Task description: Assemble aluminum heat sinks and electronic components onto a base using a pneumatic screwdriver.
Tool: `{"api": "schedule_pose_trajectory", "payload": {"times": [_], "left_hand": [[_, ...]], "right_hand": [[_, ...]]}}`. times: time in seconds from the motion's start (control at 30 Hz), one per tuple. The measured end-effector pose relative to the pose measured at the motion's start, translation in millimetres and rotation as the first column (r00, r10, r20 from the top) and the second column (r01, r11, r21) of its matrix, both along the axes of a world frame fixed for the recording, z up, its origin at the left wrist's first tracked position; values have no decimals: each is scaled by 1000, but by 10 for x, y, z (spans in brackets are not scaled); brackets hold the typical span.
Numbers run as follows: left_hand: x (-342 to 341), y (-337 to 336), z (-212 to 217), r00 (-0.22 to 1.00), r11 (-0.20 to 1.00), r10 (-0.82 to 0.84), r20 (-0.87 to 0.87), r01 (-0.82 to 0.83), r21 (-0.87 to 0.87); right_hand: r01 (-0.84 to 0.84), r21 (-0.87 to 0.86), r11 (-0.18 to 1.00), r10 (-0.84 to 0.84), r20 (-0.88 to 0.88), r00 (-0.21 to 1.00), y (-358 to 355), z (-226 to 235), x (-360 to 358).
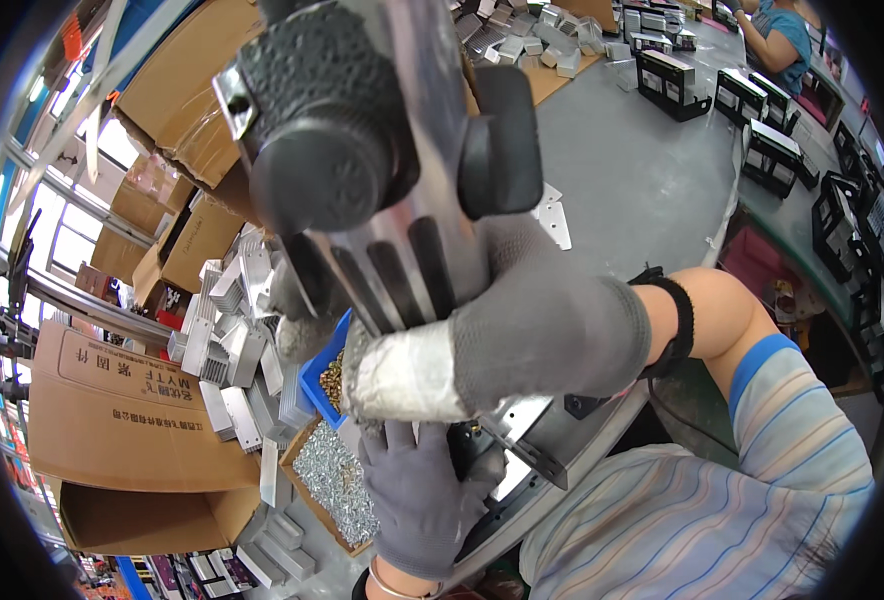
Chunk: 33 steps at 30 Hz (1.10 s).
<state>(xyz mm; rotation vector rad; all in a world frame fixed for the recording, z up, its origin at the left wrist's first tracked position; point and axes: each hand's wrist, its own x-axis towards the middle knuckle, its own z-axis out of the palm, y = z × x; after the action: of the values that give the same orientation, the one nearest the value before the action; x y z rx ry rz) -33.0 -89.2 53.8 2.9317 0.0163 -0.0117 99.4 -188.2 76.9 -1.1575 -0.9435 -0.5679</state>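
A silver-and-black power tool [427,120], large and slightly blurred, rises close to the camera. My gloved right hand [552,335] wraps round its ribbed black grip, with white tape on one finger. The tool's working end is hidden. Below it, my gloved left hand [417,500] reaches forward at the table edge, its fingers and thumb about a small dark part [474,447]. The right hand covers the left fingertips. Just right of the left hand lie a shiny metal plate [522,410] and a dark metal strip [537,458].
A blue bin of brass-coloured fasteners [309,382] and a carton of silver screws [284,465] stand left of my hands. Silver metal blocks [247,350] and an open cardboard box [142,420] lie farther left. Black-framed units [667,85] line the far right, near another person [777,45].
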Motion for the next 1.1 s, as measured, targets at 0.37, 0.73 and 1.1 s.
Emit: {"api": "schedule_pose_trajectory", "payload": {"times": [0.37, 0.73, 1.1], "left_hand": [[-423, 163, 267, 961, 976, 193, -197, -209, -65], [-427, 361, 134, 973, 977, 94, -209, -130, -170], [-414, 411, 28, 997, 982, 25, -78, -39, -185]], "right_hand": [[-467, 169, 868, 461, -625, 630, -121, 108, -272], [-250, -97, 964, 198, -368, 909, 22, 115, -456], [-47, -393, 918, 27, -56, 998, 32, 89, -459]]}}
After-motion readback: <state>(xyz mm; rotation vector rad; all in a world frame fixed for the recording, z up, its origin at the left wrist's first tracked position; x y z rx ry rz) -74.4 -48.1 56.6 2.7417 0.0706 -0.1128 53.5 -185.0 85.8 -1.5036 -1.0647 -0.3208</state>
